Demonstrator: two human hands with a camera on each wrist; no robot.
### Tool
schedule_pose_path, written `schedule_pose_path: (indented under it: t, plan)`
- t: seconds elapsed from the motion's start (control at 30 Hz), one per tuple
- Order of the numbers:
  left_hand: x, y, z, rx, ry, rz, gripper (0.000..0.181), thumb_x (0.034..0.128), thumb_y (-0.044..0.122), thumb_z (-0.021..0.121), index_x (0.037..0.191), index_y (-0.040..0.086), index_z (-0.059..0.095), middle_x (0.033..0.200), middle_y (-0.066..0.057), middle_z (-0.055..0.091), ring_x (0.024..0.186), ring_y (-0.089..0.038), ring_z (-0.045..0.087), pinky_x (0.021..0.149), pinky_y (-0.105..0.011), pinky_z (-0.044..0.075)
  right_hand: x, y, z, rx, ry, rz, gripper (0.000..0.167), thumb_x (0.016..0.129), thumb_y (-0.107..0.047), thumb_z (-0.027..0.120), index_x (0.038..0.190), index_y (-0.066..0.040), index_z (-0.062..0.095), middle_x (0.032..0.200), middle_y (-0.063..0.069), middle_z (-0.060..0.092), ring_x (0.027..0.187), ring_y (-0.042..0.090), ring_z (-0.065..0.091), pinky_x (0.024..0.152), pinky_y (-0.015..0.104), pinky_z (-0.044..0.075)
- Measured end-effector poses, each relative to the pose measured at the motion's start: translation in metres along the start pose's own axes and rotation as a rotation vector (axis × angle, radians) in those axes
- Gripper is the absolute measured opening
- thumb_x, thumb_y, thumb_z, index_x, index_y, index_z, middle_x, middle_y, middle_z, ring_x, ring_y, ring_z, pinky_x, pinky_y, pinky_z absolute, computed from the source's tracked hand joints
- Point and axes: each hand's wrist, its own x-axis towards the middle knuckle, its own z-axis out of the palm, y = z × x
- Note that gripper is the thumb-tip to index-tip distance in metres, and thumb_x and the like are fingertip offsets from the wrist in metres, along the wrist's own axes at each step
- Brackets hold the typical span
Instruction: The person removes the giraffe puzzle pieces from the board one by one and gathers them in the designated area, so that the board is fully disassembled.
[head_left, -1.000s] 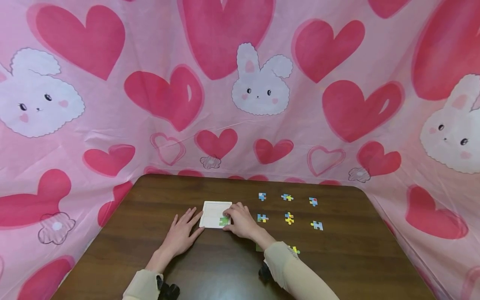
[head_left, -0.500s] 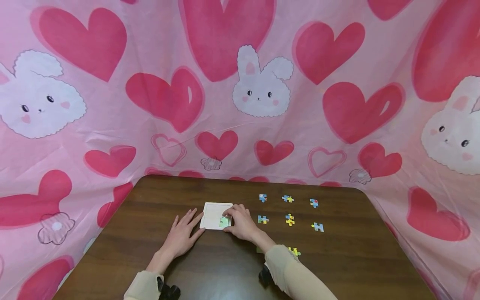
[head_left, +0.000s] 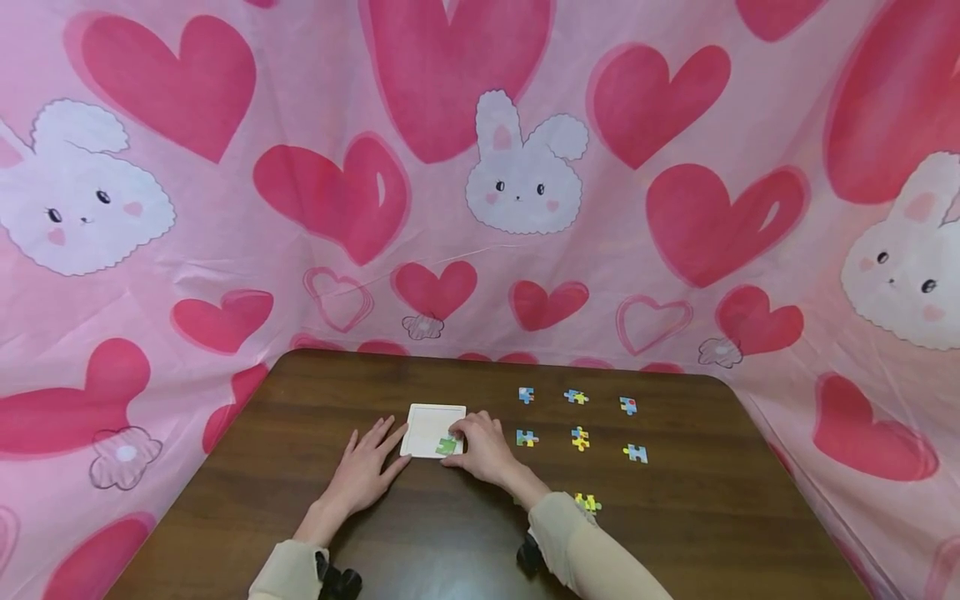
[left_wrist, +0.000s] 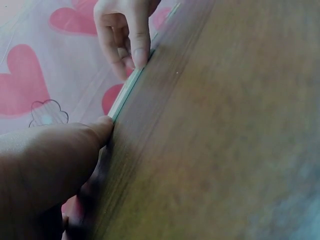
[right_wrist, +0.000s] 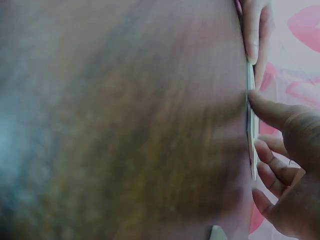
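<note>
A shallow white puzzle tray (head_left: 429, 419) lies on the table in the head view. My left hand (head_left: 362, 472) touches its left edge, thumb and fingers spread. At the tray's lower right corner, my right hand (head_left: 486, 450) pinches a green jigsaw piece (head_left: 446, 447). That piece sits slightly askew there, partly hidden by the fingers. From the left wrist, the tray (left_wrist: 122, 97) appears edge-on, with my left thumb (left_wrist: 103, 127) against it. The right wrist view shows my right hand (right_wrist: 300, 145) at the tray's rim (right_wrist: 251, 120); the piece cannot be made out there.
Several loose jigsaw pieces lie in spaced rows right of the tray, among them a blue one (head_left: 527, 396) and a yellow-blue one (head_left: 580, 439). A yellow piece (head_left: 588, 503) lies beside my right sleeve. The brown table (head_left: 705, 500) meets a pink heart-print curtain (head_left: 517, 258).
The green piece has turned a little and shifted slightly left under my right fingers. My left hand stays at the tray's edge.
</note>
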Motion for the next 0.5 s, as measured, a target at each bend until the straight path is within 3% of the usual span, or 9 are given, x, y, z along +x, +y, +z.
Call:
schedule_pose_path:
  t: [0.17, 0.5]
  plan:
    - [0.0001, -0.0014, 0.0007, 0.002, -0.009, -0.004, 0.064, 0.1083, 0.041, 0.068, 0.164, 0.013, 0.053, 0.174, -0.021, 0.045, 0.165, -0.045, 0.037, 0.131, -0.079, 0.022, -0.0020, -0.0008, 0.0028, -0.055, 0.046, 0.032, 0.044, 0.079, -0.043, 0.100, 0.104, -0.012, 0.081, 0.101, 0.001, 0.071, 0.097, 0.018, 0.055, 0.082, 0.032, 0.036]
    - [0.0020, -0.0041, 0.0039, 0.004, -0.012, -0.010, 0.065, 0.1083, 0.042, 0.068, 0.165, 0.014, 0.052, 0.174, -0.021, 0.043, 0.166, -0.044, 0.035, 0.132, -0.078, 0.020, -0.0021, -0.0028, 0.0057, 0.070, 0.024, 0.066, 0.034, 0.085, -0.030, 0.097, 0.106, -0.010, 0.079, 0.103, 0.003, 0.073, 0.102, 0.021, 0.058, 0.086, 0.035, 0.037]
